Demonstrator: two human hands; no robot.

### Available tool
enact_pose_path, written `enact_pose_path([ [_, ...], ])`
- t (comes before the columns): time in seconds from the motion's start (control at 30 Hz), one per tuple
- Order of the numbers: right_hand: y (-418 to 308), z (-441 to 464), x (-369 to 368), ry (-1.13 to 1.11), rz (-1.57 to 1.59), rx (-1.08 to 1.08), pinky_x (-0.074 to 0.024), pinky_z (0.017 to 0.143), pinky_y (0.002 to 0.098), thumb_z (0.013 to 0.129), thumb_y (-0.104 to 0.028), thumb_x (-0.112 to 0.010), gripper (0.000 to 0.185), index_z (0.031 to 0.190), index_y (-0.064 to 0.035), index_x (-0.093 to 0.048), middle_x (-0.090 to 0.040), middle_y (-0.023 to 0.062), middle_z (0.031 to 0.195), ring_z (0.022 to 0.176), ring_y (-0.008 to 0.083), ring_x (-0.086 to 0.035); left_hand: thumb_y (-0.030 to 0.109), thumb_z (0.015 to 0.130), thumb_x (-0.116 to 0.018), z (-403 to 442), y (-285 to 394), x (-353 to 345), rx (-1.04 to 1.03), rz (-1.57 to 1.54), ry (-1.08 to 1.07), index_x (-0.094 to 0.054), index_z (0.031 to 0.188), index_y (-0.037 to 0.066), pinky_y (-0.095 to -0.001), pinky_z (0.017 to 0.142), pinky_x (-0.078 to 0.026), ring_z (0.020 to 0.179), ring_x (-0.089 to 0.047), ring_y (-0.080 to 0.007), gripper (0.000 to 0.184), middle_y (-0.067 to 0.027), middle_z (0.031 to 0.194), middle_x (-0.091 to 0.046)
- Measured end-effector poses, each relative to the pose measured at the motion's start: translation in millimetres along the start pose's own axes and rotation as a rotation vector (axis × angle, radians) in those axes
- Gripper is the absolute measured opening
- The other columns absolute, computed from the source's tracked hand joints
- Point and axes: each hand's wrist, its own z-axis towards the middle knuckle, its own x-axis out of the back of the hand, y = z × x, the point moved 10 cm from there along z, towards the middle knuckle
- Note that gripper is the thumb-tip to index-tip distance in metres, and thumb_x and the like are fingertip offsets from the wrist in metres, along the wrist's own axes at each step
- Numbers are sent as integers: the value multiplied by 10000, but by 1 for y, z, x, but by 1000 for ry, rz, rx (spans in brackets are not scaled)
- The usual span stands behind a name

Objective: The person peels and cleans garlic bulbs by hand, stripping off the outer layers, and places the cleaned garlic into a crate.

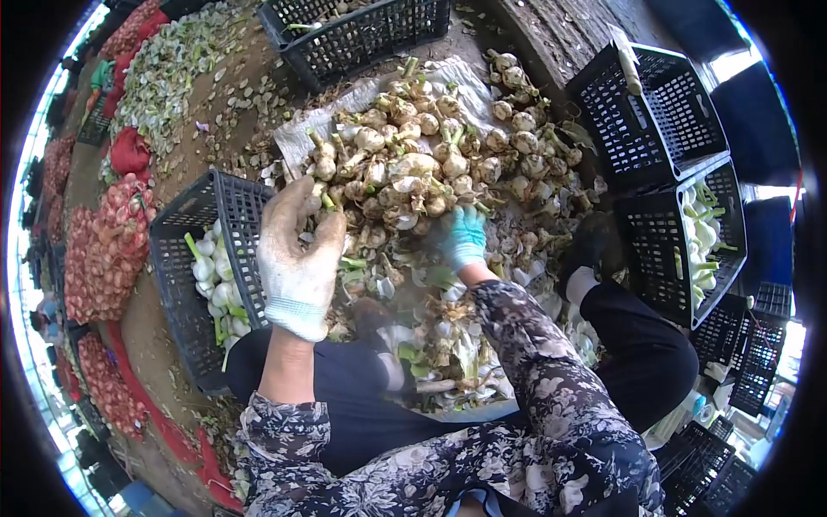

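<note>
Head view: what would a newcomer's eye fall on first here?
Probably the heap of garlic bulbs in the middle, spread over a pale sheet. Next, the two gloved hands: the left hand in white, the right hand in teal at the heap's near edge. Red net sacks stand out at far left.

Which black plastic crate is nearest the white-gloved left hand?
The black plastic crate on the left, holding white garlic bulbs, beside that left hand; other crates stand farther off.
</note>
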Motion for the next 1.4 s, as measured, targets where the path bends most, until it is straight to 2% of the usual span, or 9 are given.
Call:
enact_pose_path([
  [0.27, 82, -57, 44, 50, 454, -435, -469, 774, 397, 631, -151, -721, 369, 948, -26, -579, -607, 204, 951, 877, 379, -578, 24, 796, -624, -21, -12, -39, 214, -254, -164, -507, 1172, -62, -219, 739, -461, 799, -551, -98, 403, -69, 922, -588],
  [0.37, 59, -62, 17, -550, 78, -130, -468, 814, 399, 673, -211, -685, 350, 973, -60, -588, -608, 195, 1002, 931, 360, -581, 95, 809, -634, -32, -23, -64, 294, -213, -311, -533, 1174, -32, -251, 811, -441, 919, -555, -129, 399, -79, 1074, -591],
  [0.6, 24, -95, -35, -557, -286, 184, -458, 876, 410, 692, -175, -665, 649, 1293, -168, -423, -458, 196, 1216, 1067, 347, -531, 63, 807, -625, -40, -20, -80, 206, -111, -352, -544, 1156, -32, -246, 819, -454, 903, -561, -123, 371, -71, 1057, -590],
  [0.73, 64, -75, 7, -478, 48, -297, -489, 810, 406, 731, -198, -651, 583, 1267, -107, -443, -543, 199, 1111, 976, 308, -579, 63, 779, -651, -35, -25, -84, 207, -145, -359, -537, 1174, -40, -240, 786, -465, 879, -557, -119, 423, -94, 1035, -606],
  [0.8, 91, -78, -11, -342, 1293, -709, -497, 620, 250, 830, -221, -582, 348, 1128, -46, -538, -593, 62, 935, 814, 182, -587, 54, 797, -624, -37, -29, -90, 245, -135, -409, -530, 1162, -56, -241, 826, -455, 918, -562, -128, 393, -91, 1050, -589],
  [0.87, 73, -80, 23, -363, 1708, -1012, -496, 615, 231, 877, -167, -524, 302, 1161, -64, -524, -600, 75, 949, 810, 177, -588, 57, 804, -619, -40, -28, -94, 236, -111, -446, -524, 1167, -59, -243, 830, -456, 921, -564, -131, 393, -98, 1054, -588],
  [1.0, -3, -50, 129, -120, 1925, -715, -503, 666, 313, 845, -159, -583, 333, 1150, -49, -506, -601, 29, 938, 799, 162, -582, 154, 844, -614, -60, -52, -111, 605, -425, -472, -430, 1270, -4, -319, 742, -506, 897, -586, -190, 491, -124, 1064, -564],
  [1.2, -108, -66, 249, 137, 863, 167, -512, 770, 271, 695, 19, -717, 476, 1132, 5, -529, -510, 128, 1206, 929, 179, -577, 331, 924, -473, -82, -6, -146, 687, -1258, -785, -539, 1088, 23, -349, 839, -479, 884, -578, -201, 355, -76, 980, -586],
  [1.4, -59, -55, 191, -216, 1755, -560, -471, 567, 213, 880, -278, -575, 430, 1204, -11, -482, -609, 62, 1001, 730, 108, -587, 229, 817, -625, -75, -1, -122, 400, -816, -710, -416, 1260, -18, -376, 962, -415, 1064, -537, -244, 549, -113, 1142, -543],
])
